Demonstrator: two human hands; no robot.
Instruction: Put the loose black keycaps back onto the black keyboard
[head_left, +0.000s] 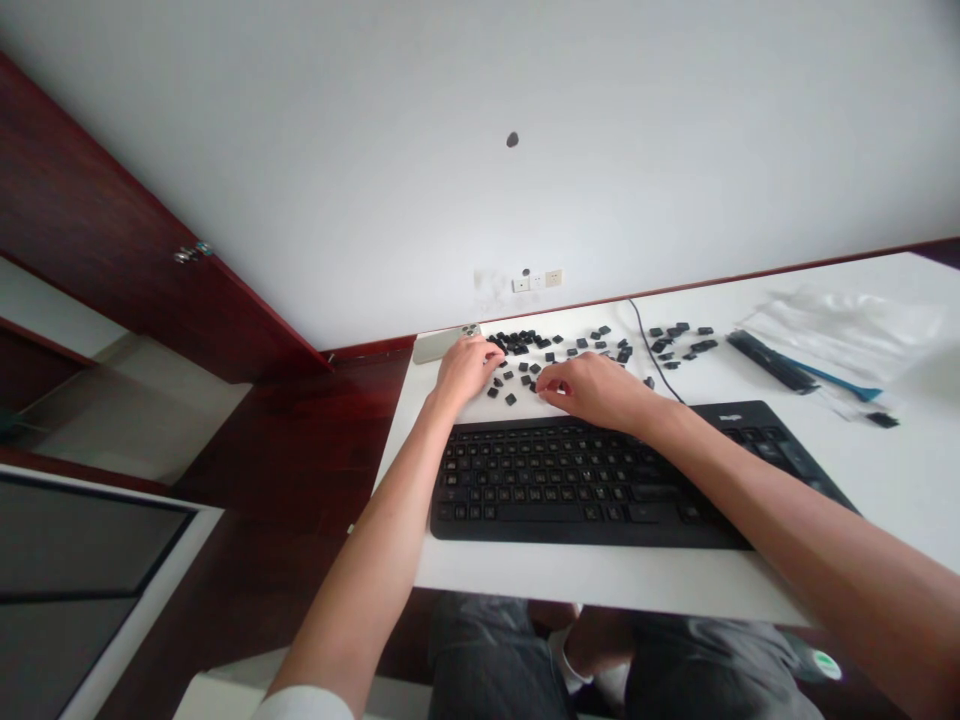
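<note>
Loose black keycaps lie scattered over the white table behind a black keyboard, whose label faces up at its top right. My left hand reaches to the left part of this spread. Its thumb and fingertips are bent and slightly apart, close beside some keycaps. Just behind the keyboard's back edge, my right hand is in a pinch, thumb and forefinger curled together at a keycap; its fingertips partly hide it. The right forearm crosses over the keyboard and covers some of its right-hand keys.
A phone lies at the table's back left corner. The keyboard cable runs back toward the wall. To the right are a clear plastic bag, a black brush-like tool and a blue tool. Wall sockets sit behind.
</note>
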